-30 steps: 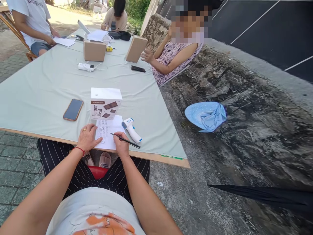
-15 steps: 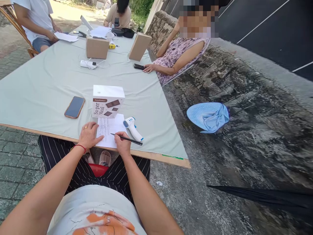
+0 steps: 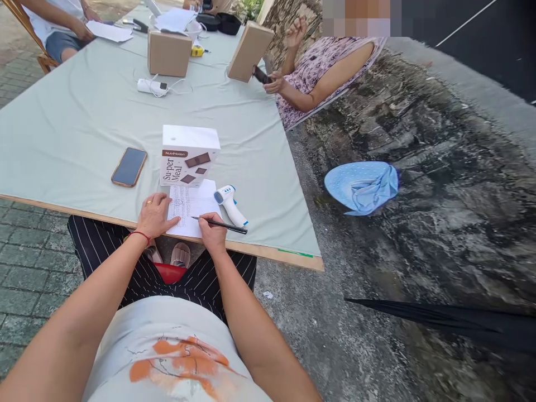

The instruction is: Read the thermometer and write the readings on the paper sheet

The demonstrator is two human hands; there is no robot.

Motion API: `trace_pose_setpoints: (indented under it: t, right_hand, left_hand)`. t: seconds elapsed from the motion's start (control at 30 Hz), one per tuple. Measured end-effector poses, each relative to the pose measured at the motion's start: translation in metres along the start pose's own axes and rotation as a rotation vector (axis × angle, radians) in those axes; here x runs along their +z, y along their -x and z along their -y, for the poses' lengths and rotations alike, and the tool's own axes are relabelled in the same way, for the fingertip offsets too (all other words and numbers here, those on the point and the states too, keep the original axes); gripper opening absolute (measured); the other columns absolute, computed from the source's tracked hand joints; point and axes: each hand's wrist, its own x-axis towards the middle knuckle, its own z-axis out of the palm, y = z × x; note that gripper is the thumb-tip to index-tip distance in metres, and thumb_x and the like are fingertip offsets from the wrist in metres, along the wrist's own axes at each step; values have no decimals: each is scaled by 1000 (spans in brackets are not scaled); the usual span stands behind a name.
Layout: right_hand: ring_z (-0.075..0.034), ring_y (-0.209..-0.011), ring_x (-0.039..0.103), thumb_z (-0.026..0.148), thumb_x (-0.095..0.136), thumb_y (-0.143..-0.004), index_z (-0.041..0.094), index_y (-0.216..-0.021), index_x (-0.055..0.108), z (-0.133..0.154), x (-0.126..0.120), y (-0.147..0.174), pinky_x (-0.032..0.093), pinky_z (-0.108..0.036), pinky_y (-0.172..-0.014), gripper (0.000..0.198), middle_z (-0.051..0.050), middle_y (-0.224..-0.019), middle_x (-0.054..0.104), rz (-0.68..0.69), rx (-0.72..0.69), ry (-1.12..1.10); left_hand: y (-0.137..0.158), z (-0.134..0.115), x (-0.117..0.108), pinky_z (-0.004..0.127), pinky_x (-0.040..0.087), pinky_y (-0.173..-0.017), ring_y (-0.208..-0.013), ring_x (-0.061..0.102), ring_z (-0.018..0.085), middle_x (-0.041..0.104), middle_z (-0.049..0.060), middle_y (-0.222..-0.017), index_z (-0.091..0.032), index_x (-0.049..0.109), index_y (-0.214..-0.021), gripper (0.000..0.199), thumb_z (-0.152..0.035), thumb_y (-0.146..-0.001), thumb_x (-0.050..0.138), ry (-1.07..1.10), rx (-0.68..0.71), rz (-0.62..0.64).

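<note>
A sheet of paper [image 3: 190, 215] with dense writing on its left part lies at the table's near edge. My left hand [image 3: 154, 214] rests on the table with its fingers spread, the thumb on the sheet's left side. In my right hand [image 3: 213, 233] is a black pen [image 3: 226, 225], its tip over the middle of the paper. Just behind the sheet stands a white "Super Meal" box [image 3: 189, 156], covering the paper's far end. A white and blue infrared thermometer [image 3: 231, 205] lies right of the paper, close to the pen.
A smartphone [image 3: 129, 167] lies left of the box on the cloth-covered table [image 3: 84, 145]. Farther off are a white device with a cable [image 3: 152, 87] and two cardboard boxes [image 3: 170, 53]. A person at right holds a black phone [image 3: 262, 75]. A blue hat [image 3: 362, 187] lies beyond the table.
The view has tilted down slightly, so the table things sit higher. The person at right has lifted the black phone off the table. My hands keep their places on the paper.
</note>
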Motion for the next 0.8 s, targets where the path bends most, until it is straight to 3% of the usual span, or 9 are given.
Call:
trace_pose_setpoints:
  t: [0.8]
  right_hand:
    - [-15,-61,51,39,56,-69,22,-68,60,-4,8,-1,45,-31,-64,18,1,-62,60,69,-93,55]
  left_hand:
    - [2,3,1,48,35,-112,-128,48,32,55,15,-134,-15,60,-124,52,-45,-81,68,-61,24,-23]
